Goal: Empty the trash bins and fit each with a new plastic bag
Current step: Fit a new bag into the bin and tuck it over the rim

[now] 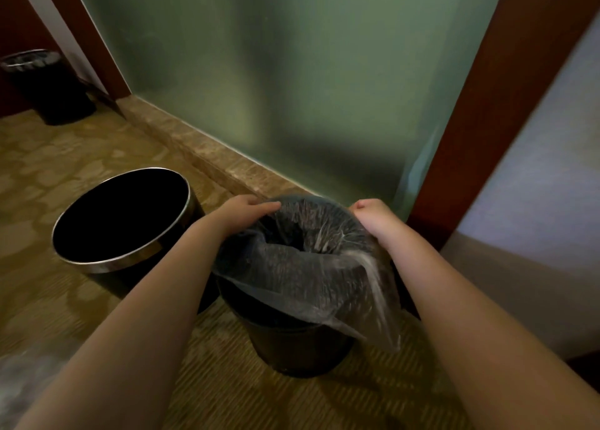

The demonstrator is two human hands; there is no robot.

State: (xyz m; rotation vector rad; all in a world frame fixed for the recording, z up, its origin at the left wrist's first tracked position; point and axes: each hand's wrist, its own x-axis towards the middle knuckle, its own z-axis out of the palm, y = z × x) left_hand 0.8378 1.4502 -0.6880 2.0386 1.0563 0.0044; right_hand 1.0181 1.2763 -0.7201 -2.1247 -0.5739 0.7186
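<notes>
A black round trash bin (298, 348) stands on the carpet in front of me. A thin translucent plastic bag (308, 267) is spread over its mouth, with a loose flap hanging down the near right side. My left hand (240, 210) grips the bag's edge at the far left of the rim. My right hand (373, 217) grips the bag at the far right of the rim, fingers curled over it. To the left stands a second black bin (97, 261) with a silver rim and no bag inside.
A third black bin (45, 82) with a bag stands far back left by a dark wall. A frosted glass panel (292, 89) on a stone sill rises behind the bins. A brown wooden post (487, 121) stands on the right. Patterned carpet covers the floor.
</notes>
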